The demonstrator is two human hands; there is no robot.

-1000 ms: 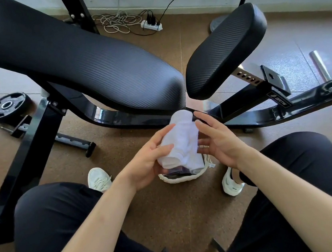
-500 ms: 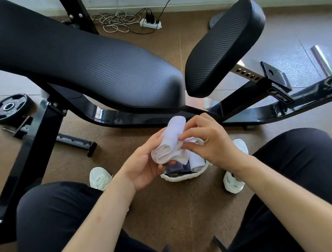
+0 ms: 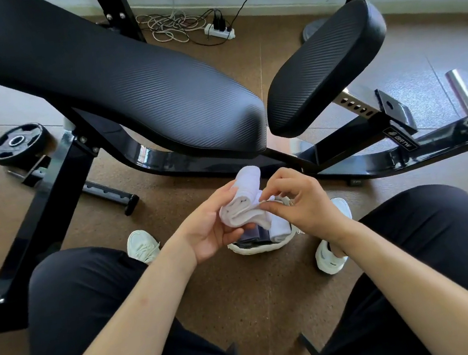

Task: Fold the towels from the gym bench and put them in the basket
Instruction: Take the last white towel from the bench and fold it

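The left hand (image 3: 212, 227) cups the rolled white towel (image 3: 244, 202), fingers curled round it, seemingly so the roll holds; the right hand (image 3: 303, 201) pinches its loose edge, just above the basket (image 3: 259, 248) on the floor (image 3: 241, 294)

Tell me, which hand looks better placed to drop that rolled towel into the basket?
Left, probably. The left hand cradles the rolled towel above the basket, while the right hand only pinches its loose edge.
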